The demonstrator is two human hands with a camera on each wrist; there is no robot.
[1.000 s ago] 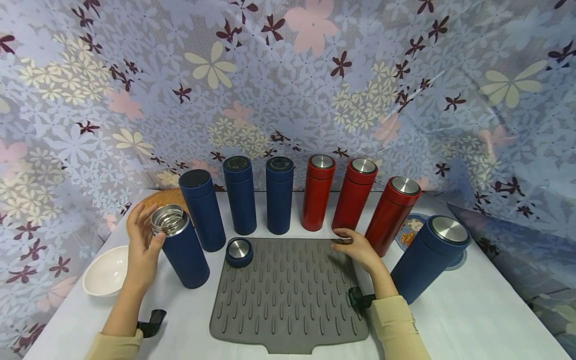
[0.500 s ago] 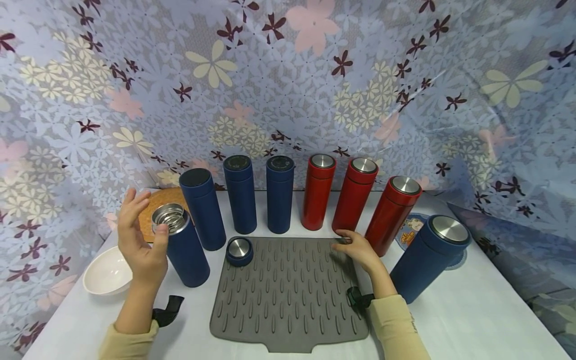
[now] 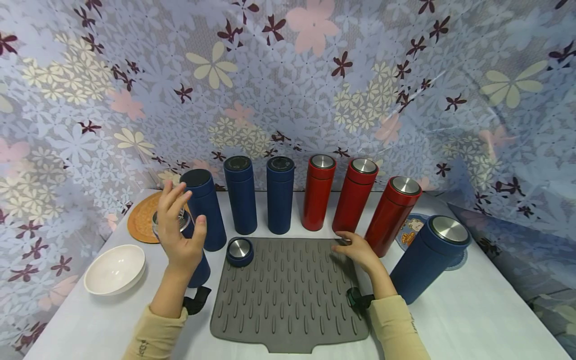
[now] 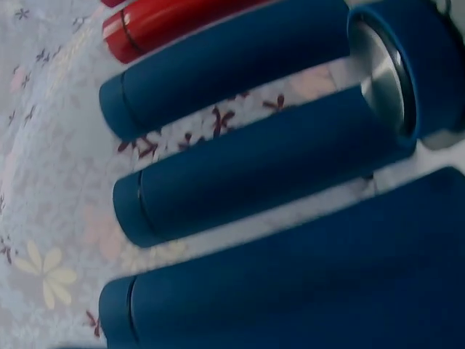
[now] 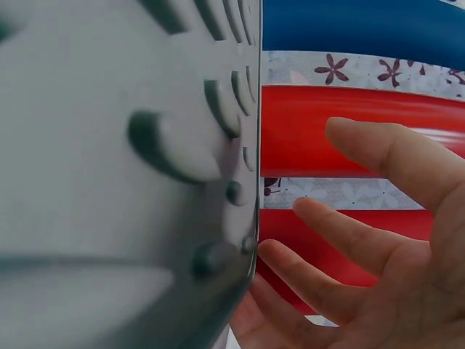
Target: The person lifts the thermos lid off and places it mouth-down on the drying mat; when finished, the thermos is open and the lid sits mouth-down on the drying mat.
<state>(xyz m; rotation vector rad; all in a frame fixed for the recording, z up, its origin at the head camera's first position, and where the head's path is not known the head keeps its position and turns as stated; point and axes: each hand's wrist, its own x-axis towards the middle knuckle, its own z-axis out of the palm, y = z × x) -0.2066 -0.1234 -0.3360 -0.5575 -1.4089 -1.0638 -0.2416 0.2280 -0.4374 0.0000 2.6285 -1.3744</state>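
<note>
My left hand (image 3: 183, 245) is raised in front of an uncapped blue thermos (image 3: 200, 274), its fingers apart and holding nothing. The hand covers much of that thermos; part of its steel rim shows behind the fingers. A blue lid with a steel top (image 3: 240, 251) sits at the back left corner of the grey ridged mat (image 3: 288, 300). The left wrist view shows this lid (image 4: 429, 69) at upper right. My right hand (image 3: 360, 251) rests by the mat's right edge, near the red thermoses. In the right wrist view its fingers (image 5: 341, 225) are loosely spread with nothing between them.
Capped blue thermoses (image 3: 280, 200) and red thermoses (image 3: 319, 195) stand in an arc behind the mat. A larger blue thermos (image 3: 425, 265) stands at right, before a patterned plate (image 3: 410, 227). At left are a white bowl (image 3: 114, 270) and a round orange-brown board (image 3: 141, 220).
My left hand has come away from the uncapped thermos's left side and moved rightward, now in front of it with fingers spread. My right hand has stayed in place.
</note>
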